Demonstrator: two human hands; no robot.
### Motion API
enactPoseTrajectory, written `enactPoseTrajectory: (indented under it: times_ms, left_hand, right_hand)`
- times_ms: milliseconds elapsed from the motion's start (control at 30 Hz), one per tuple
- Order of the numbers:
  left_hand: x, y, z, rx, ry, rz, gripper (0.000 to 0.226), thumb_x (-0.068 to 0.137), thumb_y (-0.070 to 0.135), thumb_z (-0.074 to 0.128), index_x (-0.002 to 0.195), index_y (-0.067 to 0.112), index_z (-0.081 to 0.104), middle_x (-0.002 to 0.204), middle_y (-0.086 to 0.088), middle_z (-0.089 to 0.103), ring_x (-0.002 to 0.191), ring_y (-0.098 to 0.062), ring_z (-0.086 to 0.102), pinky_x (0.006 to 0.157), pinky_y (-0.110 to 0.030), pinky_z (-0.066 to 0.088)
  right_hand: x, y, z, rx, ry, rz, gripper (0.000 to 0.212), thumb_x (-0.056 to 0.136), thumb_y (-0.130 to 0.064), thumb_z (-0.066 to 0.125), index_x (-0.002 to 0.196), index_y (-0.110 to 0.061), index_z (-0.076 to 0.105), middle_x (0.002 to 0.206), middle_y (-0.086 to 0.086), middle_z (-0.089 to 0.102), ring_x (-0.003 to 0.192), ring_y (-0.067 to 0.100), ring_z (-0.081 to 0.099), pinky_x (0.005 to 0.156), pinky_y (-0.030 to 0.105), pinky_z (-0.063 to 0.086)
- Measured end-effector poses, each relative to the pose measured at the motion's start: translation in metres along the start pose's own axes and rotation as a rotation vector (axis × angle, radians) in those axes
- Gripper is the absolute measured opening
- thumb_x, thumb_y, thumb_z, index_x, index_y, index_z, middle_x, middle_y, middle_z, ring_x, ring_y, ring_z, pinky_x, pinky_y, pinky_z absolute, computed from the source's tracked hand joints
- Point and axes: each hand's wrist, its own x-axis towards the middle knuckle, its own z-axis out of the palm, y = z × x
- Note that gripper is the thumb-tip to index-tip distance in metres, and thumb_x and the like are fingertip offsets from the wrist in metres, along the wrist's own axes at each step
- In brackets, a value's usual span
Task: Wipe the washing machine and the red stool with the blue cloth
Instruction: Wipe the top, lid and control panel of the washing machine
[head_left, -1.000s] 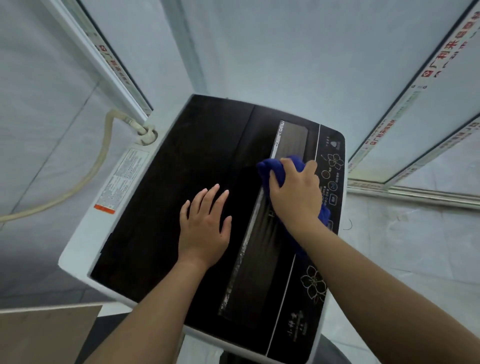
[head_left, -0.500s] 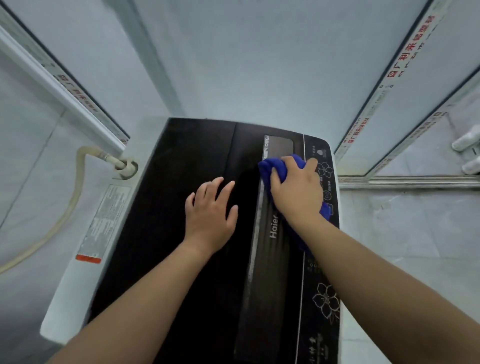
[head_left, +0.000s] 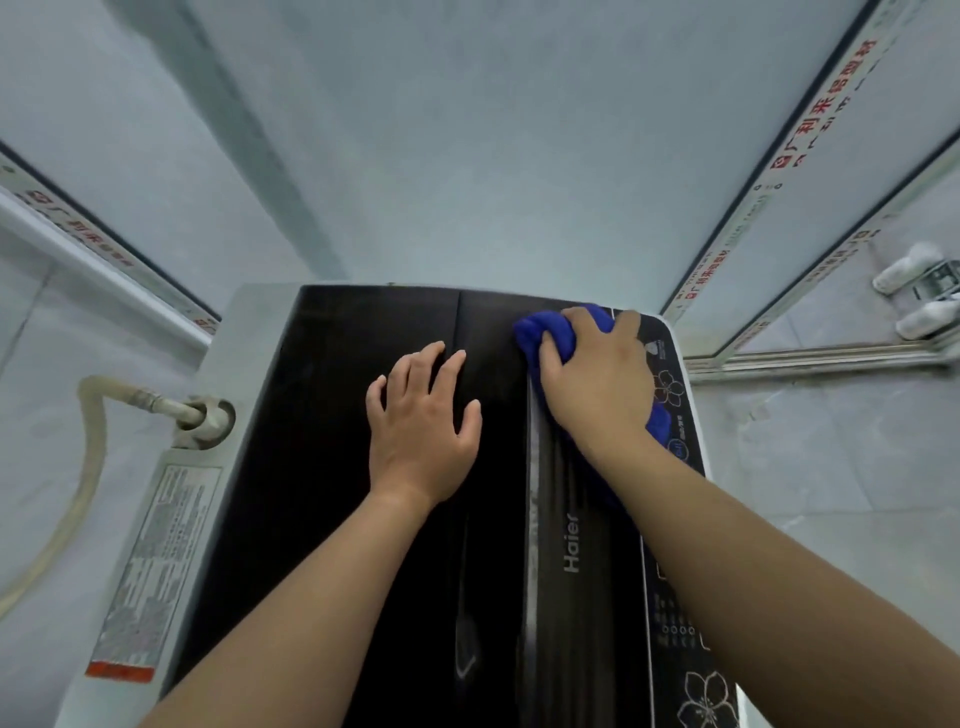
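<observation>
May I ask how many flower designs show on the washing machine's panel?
2. The far flower lies beside the right hand; the near flower is at the panel's near end. The forearm may hide more.

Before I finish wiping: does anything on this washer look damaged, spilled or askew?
Nothing stands out. The lid lies flat under the left hand, with no visible spill or crack; the hose sits in its inlet; the right hand grips the cloth.

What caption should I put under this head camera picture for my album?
The right hand presses the blue cloth onto the black washing machine top; left hand rests flat beside it.
</observation>
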Motion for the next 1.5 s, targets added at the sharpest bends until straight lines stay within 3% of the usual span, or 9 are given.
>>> enactPoseTrajectory:
  times_ms: [333,500,700,1000,1133,1233,1300,1400,1500]
  left_hand:
    - [0.002,-0.002,0.002,0.009,-0.015,0.021,0.06,0.083,0.049,0.035,0.136,0.022,0.043,0.146,0.004,0.039,0.135,-0.021,0.03,0.108,-0.051,0.02]
    - [0.003,-0.003,0.004,0.016,-0.012,0.019,0.058,0.083,0.048,0.037,0.134,0.022,0.044,0.144,0.004,0.041,0.133,-0.021,0.032,0.107,-0.053,0.023]
    - [0.002,-0.002,0.002,0.007,-0.031,0.027,0.056,0.085,0.046,0.042,0.135,0.022,0.043,0.145,0.003,0.039,0.135,-0.021,0.029,0.108,-0.051,0.02]
    - [0.002,0.0,0.0,-0.023,-0.011,0.02,0.053,0.087,0.039,0.053,0.136,0.021,0.043,0.147,0.004,0.037,0.136,-0.021,0.025,0.109,-0.049,0.015]
    - [0.001,0.004,-0.006,-0.032,-0.033,0.012,0.053,0.089,0.04,0.05,0.137,0.02,0.041,0.148,0.003,0.034,0.138,-0.021,0.021,0.111,-0.05,0.012]
    - [-0.006,0.007,-0.01,-0.036,-0.044,0.098,0.052,0.089,0.039,0.051,0.136,0.017,0.043,0.147,-0.001,0.037,0.137,-0.024,0.026,0.11,-0.056,0.014]
    - [-0.014,0.015,-0.013,-0.037,-0.033,0.239,0.052,0.088,0.04,0.049,0.133,0.016,0.047,0.141,-0.005,0.044,0.131,-0.026,0.036,0.107,-0.059,0.024]
    - [-0.026,0.046,-0.011,-0.164,-0.056,0.315,0.053,0.088,0.043,0.044,0.133,0.015,0.048,0.141,-0.007,0.044,0.128,-0.026,0.039,0.102,-0.05,0.037]
    - [-0.04,0.084,0.002,-0.306,-0.111,0.172,0.054,0.091,0.037,0.049,0.139,0.015,0.038,0.151,-0.004,0.028,0.138,-0.023,0.023,0.107,-0.04,0.031]
  right_hand:
    - [-0.027,0.008,-0.009,-0.008,-0.049,-0.099,0.034,0.088,-0.045,0.047,0.118,-0.032,0.054,0.109,0.008,0.042,0.082,0.031,0.053,0.062,0.033,0.041]
    - [0.016,-0.009,0.004,-0.029,-0.043,-0.105,0.032,0.088,-0.046,0.045,0.116,-0.034,0.054,0.108,0.007,0.041,0.086,0.031,0.052,0.064,0.033,0.038]
    - [0.049,-0.017,0.012,0.0,-0.013,-0.023,0.034,0.092,-0.045,0.04,0.116,-0.026,0.054,0.111,0.01,0.041,0.085,0.032,0.052,0.061,0.032,0.036]
    - [-0.092,0.023,-0.027,-0.018,-0.073,0.029,0.035,0.089,-0.047,0.046,0.121,-0.034,0.051,0.113,0.007,0.041,0.086,0.028,0.052,0.064,0.032,0.042]
    - [-0.047,0.024,-0.024,0.03,-0.051,0.143,0.036,0.091,-0.046,0.042,0.122,-0.03,0.051,0.117,0.012,0.041,0.093,0.035,0.053,0.068,0.035,0.041]
    - [-0.024,0.034,-0.036,0.117,-0.109,0.168,0.037,0.093,-0.045,0.04,0.124,-0.028,0.05,0.122,0.012,0.04,0.098,0.036,0.055,0.074,0.036,0.042]
    - [-0.036,0.047,-0.053,0.151,-0.035,0.154,0.035,0.093,-0.046,0.041,0.122,-0.03,0.052,0.118,0.01,0.041,0.094,0.034,0.056,0.074,0.033,0.042]
    - [-0.071,0.073,-0.075,0.193,0.057,0.235,0.032,0.092,-0.046,0.043,0.12,-0.033,0.053,0.116,0.009,0.042,0.09,0.033,0.057,0.077,0.034,0.044]
    - [-0.114,0.093,-0.071,0.152,-0.047,0.263,0.032,0.092,-0.046,0.044,0.121,-0.033,0.051,0.113,0.007,0.04,0.091,0.033,0.057,0.076,0.035,0.044]
